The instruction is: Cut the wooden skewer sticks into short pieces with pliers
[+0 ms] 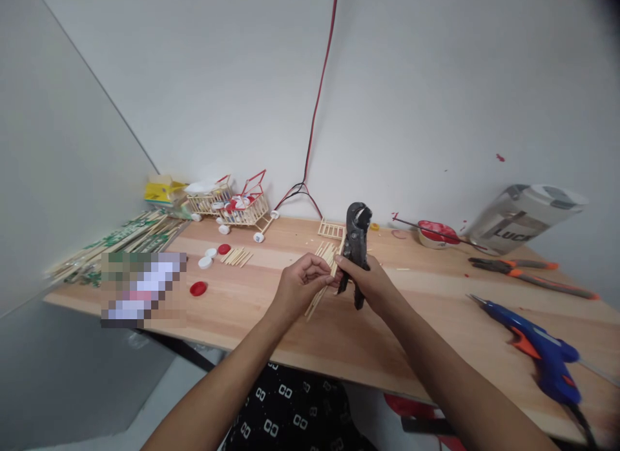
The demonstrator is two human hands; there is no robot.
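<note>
Currently my right hand (371,282) is clamped on black pliers (356,244); my left hand (298,283) pinches a stick bundle (323,276) above the bench (252,302).

Both hands closed, left hand (301,284), right hand (369,282), arms outstretched

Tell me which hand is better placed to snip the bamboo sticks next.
Probably the right hand: it already grips the black cutting pliers upright, head up beside the sticks. The left hand pinches the bamboo sticks, steadying them.
</note>
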